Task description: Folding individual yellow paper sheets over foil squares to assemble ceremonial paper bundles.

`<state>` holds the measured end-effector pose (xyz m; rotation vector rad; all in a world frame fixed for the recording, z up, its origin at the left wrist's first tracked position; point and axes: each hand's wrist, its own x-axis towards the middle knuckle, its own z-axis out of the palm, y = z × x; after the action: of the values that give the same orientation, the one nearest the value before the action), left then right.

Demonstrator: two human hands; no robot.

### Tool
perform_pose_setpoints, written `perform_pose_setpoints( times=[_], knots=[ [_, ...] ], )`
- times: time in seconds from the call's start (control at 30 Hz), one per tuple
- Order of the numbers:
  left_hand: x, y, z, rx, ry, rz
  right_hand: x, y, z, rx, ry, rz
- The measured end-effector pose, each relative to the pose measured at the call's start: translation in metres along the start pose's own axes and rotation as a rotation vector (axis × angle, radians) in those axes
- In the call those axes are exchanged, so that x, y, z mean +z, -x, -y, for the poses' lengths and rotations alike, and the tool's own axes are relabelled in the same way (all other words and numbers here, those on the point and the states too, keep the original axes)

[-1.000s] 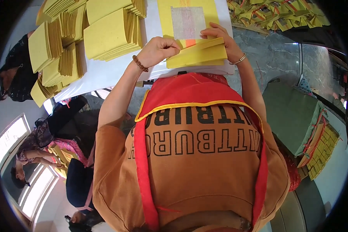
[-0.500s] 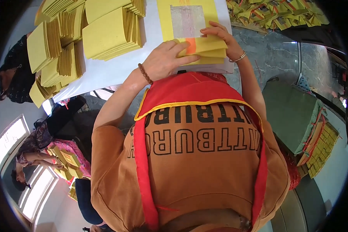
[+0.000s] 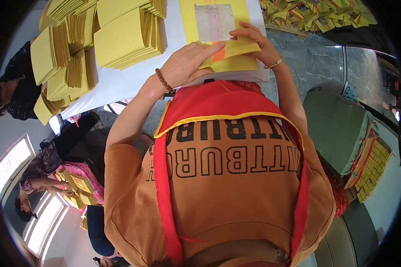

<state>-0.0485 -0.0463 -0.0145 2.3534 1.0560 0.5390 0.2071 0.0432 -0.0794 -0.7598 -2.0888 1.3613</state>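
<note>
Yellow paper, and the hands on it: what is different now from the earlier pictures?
The left hand has opened from its curled shape at the left edge of the yellow paper; its fingers now reach farther right across it. The right hand stays at the paper's right side; the yellow stacks stay too.

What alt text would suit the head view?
A person's left hand and right hand are on yellow paper with a folded near edge and a grey patch, atop a white table. Yellow stacks stand to the left; the person wears a red apron over a brown shirt.
</note>
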Motion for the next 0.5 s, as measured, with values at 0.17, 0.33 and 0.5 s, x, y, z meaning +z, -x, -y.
perform_pose_setpoints(
  times=[0.17,0.33,0.5],
  knots=[
    [-0.0051,0.0005,-0.0036,-0.018,-0.018,-0.001,-0.0008,0.0,0.0012,-0.034,0.042,-0.003],
    [-0.0061,0.0011,-0.002,-0.058,-0.012,0.031,-0.0007,-0.0006,-0.0001,-0.024,0.055,-0.004],
    [-0.0027,0.0005,0.0038,0.003,0.038,-0.039,-0.0004,0.0001,0.0002,-0.019,0.035,-0.007]
  ],
)
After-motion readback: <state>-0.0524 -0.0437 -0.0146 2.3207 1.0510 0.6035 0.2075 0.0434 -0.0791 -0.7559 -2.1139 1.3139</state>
